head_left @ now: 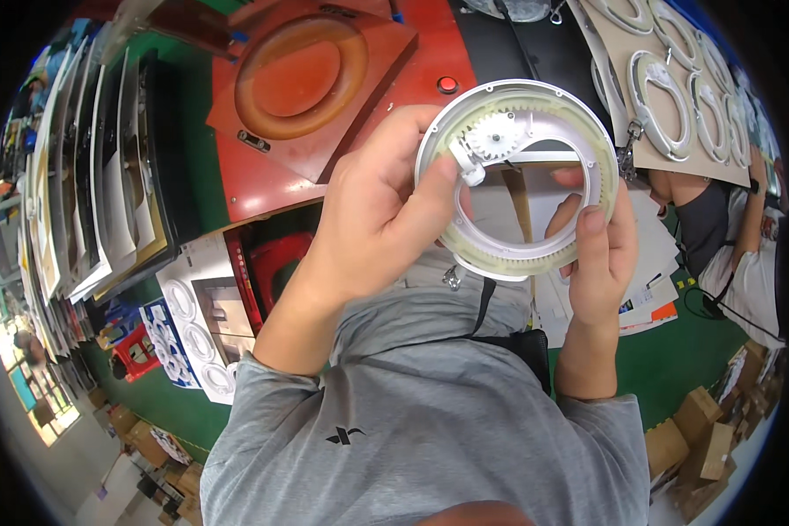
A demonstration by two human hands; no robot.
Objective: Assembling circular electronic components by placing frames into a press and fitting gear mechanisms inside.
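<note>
A round white plastic ring housing point(517, 256) is held up in front of me between both hands, its inner side facing up. A pale, translucent toothed ring runs around its inside, and a white gear point(497, 138) sits at its upper left. My left hand point(372, 206) grips the housing's left side, thumb pressed on a small white block point(470, 167) beside the gear. Its other fingers are mostly hidden behind the housing. On the right side my right hand point(603, 250) is closed around the rim, thumb in front, with fingertips showing through the central opening.
Beyond my left hand lies a red fixture point(385, 53) with a round orange groove and a red button point(448, 85). Several white rings rest on a cardboard sheet point(626, 79) at the far right. Stacked sheets point(105, 193) stand left; a person point(749, 228) is at right, above cardboard boxes point(697, 416).
</note>
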